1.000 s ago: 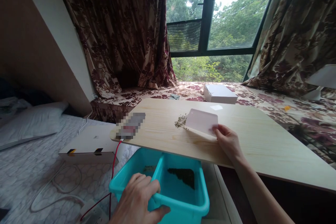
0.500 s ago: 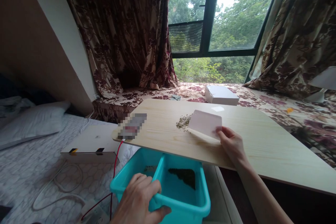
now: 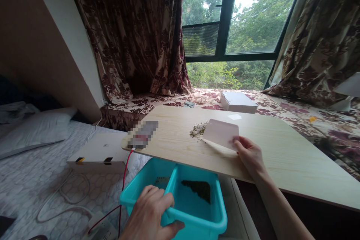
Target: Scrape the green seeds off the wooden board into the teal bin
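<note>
My right hand (image 3: 250, 153) pinches the right edge of a thin white plastic scraper sheet (image 3: 221, 133), tilted over the wooden board (image 3: 275, 150). At the sheet's left edge lies a loose pile of small greenish-brown grains (image 3: 197, 130). Below the board's near edge stands a turquoise bin (image 3: 194, 215) split by a divider. My left hand (image 3: 153, 210) is closed over the bin's near rim where the divider meets it. Dark grains (image 3: 198, 189) fill a corner of the right compartment, and a few grains (image 3: 162, 179) sit in the left one.
A blurred-out device (image 3: 143, 135) with a red cable (image 3: 125, 168) lies on the board's left end. Beside it, a white box (image 3: 98, 153) rests on the bed. Another white box (image 3: 238, 102) stands behind the board, and a power strip (image 3: 104, 227) lies at lower left.
The whole view has shifted very slightly. Both hands, the scraper sheet and the bin keep nearly the same places.
</note>
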A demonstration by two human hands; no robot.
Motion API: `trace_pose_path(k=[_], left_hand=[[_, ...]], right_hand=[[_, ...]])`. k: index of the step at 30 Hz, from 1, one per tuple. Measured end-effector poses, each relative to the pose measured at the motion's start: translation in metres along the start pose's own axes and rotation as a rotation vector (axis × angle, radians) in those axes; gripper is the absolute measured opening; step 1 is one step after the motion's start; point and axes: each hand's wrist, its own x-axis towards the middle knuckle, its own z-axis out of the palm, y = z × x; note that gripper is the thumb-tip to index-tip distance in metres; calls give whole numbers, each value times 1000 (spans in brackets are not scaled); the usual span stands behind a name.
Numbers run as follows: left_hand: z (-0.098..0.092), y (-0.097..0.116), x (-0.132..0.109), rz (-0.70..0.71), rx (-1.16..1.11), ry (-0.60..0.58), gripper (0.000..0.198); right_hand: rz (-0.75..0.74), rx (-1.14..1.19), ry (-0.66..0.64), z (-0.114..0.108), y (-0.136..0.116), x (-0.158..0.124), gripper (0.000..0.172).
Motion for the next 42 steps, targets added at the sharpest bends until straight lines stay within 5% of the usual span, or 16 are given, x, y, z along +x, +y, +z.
trace_pose_path(k=[19,27,42], left_hand=[[-1,1,1,-19,-11,-18,31],[-1,-1,1,-20,-13,4,31],[3,-2,1,13,-8,51,34]], right_hand=[[-47,6,-40,0,0,-1,21],[-5,-11,69,-4,-5,-2,19],[-72,66,-94,1,-8,-5,23]])
